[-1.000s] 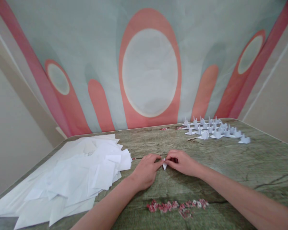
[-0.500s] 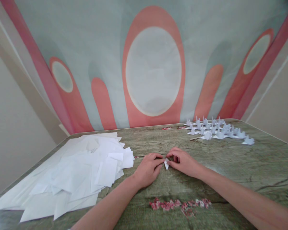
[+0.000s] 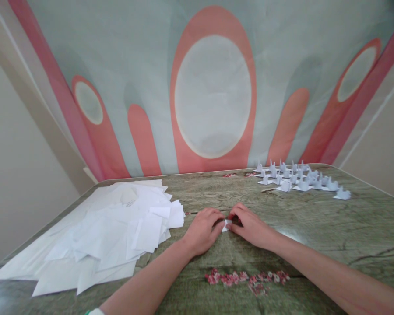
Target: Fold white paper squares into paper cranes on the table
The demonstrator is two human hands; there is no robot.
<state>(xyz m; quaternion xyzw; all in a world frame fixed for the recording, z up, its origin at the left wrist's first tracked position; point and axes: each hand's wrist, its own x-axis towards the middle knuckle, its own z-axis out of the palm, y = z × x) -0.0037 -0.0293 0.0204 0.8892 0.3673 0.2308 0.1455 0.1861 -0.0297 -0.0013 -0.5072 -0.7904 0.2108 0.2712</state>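
A small piece of folded white paper lies between my two hands, low over the middle of the table. My left hand pinches its left side with thumb and forefinger. From the other side my right hand grips it, thumb in front and fingers curled behind. Fingertips cover part of the paper, so its full shape is hidden. Beyond my right hand, several white folded-paper cranes stand in rows at the table's back right.
A wide, loose pile of white paper sheets covers the table's left side. The wood-patterned table bears a printed strip of pink flowers near me. Behind its far edge hangs a grey-green backdrop with coral shapes.
The folded paper has changed from a narrow upright point to a wider, flatter shape between my fingers. Both hands stay in nearly the same spot, and the view has shifted slightly.
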